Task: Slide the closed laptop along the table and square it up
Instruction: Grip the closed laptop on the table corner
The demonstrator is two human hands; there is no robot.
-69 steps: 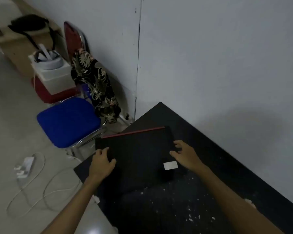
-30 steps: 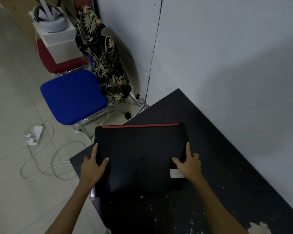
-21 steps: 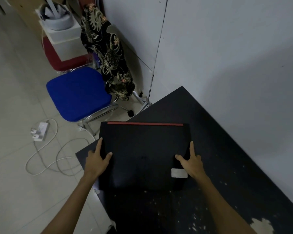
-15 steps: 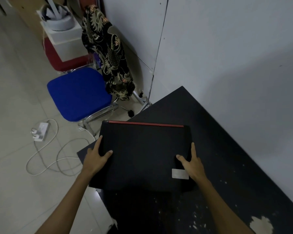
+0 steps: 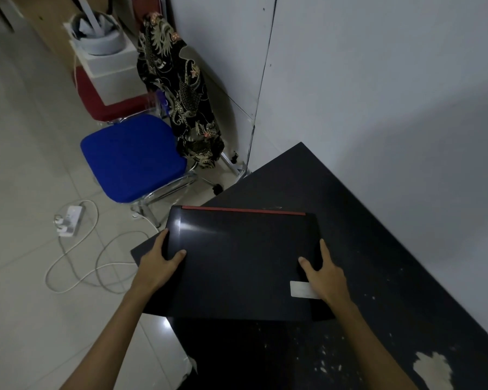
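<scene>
A closed black laptop (image 5: 243, 263) with a red strip along its far edge and a white sticker near its right front corner lies on the black table (image 5: 378, 249). Its left part juts out past the table's left edge. My left hand (image 5: 159, 263) grips the laptop's left edge, thumb on the lid and fingers along the side. At the right edge, my right hand (image 5: 326, 278) holds the laptop the same way, thumb on top and index finger stretched along the edge.
The table's far corner (image 5: 300, 144) meets a white wall (image 5: 378, 94). A blue chair (image 5: 133, 156) with a patterned cloth (image 5: 181, 88) stands on the floor to the left. Beside it lie a white power strip (image 5: 69, 220) and cable. Chipped paint patches (image 5: 431, 367) mark the table's front.
The laptop has shifted left and toward me, so its left part now overhangs the table edge. Both hands went from resting flat on the lid to gripping its side edges.
</scene>
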